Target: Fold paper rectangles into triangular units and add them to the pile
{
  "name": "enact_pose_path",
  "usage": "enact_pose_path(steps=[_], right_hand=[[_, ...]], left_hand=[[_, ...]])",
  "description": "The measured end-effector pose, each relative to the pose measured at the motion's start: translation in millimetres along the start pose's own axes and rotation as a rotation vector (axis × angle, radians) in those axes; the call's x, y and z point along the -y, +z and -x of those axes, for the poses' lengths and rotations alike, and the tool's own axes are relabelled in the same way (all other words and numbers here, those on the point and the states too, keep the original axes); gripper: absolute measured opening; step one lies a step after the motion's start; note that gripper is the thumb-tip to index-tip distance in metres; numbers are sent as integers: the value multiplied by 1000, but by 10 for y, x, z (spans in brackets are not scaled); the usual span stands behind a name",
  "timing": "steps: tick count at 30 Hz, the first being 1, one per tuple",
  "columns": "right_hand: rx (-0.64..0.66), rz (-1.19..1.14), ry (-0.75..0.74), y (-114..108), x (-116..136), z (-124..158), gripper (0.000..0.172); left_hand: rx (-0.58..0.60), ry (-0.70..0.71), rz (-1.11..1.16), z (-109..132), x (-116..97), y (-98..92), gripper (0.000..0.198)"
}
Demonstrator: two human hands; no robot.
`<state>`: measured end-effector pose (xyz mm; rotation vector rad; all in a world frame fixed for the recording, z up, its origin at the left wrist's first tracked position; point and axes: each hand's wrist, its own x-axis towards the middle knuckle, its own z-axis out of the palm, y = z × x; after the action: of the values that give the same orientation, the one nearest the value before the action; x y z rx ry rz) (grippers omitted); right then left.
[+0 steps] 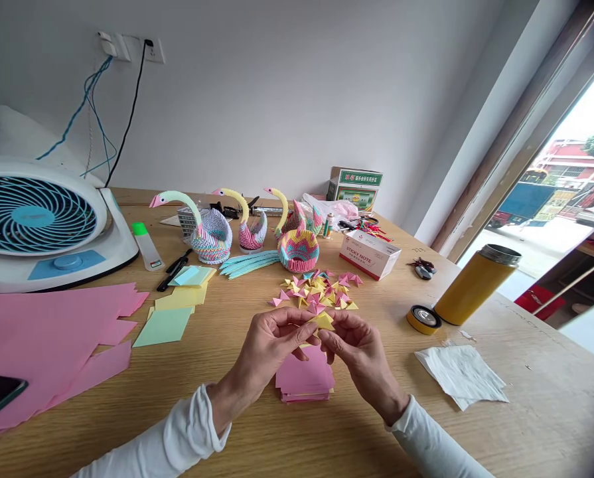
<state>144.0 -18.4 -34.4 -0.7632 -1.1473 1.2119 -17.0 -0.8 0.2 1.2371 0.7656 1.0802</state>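
Between my two hands is a small piece of folded yellow paper [324, 322]. My left hand [277, 337] pinches its left side with thumb and fingers, and my right hand [355, 342] grips the right side. Below them lies a stack of pink paper sheets [304, 375], partly covered by my fingers. Just beyond my fingertips, a pile of small folded paper triangles [321, 290] in yellow, pink and blue is spread on the table. Behind the pile sits a round paper basket [298, 252] in pink, yellow and blue.
Paper swans [212, 239] stand near the wall beside blue paper strips [251, 263]. At right are a sticky note box [369, 255], a yellow flask [476, 285], its lid [424, 320] and a tissue [463, 373]. Pink sheets [42, 345] and a fan [52, 219] lie left.
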Motion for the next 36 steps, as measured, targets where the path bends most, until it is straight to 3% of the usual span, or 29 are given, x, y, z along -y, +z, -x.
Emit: enact_pose_path(steps=[3, 12, 27, 36], right_hand=[[-4, 9, 1, -10, -22, 3, 12], [-14, -38, 39, -38, -51, -12, 10], [16, 20, 84, -26, -7, -1, 15], [30, 112, 83, -44, 16, 4, 20]], left_hand=[[29, -2, 2, 4, 4, 3, 26], [51, 26, -76, -4, 42, -57, 18], [64, 76, -151, -37, 55, -102, 24], [166, 78, -210, -65, 7, -138, 17]])
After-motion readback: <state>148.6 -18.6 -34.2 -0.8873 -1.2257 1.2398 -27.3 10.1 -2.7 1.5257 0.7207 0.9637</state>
